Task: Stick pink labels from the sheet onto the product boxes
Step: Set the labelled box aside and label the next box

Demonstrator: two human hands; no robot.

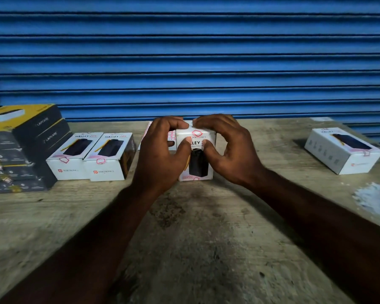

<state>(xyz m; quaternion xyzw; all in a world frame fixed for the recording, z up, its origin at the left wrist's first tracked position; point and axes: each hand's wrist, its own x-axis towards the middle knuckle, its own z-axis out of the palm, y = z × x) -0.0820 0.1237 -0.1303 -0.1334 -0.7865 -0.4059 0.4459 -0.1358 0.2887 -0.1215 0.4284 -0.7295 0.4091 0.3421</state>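
Observation:
A white product box (196,160) stands on the table in the middle, held from both sides. My left hand (162,150) grips its left side, thumb pressing on the front face. My right hand (226,145) grips its right side, thumb on the front too. A pink-outlined label (197,133) sits on the box's upper edge between my fingers. Behind my left hand lies the label sheet (171,137), mostly hidden. Two white boxes (75,156) (110,159) with pink labels on their front edges stand to the left.
A stack of black and yellow boxes (20,150) fills the far left. Another white box (343,150) with a pink label lies at the far right. A blue roller shutter (189,62) closes off the back of the worn table (184,238).

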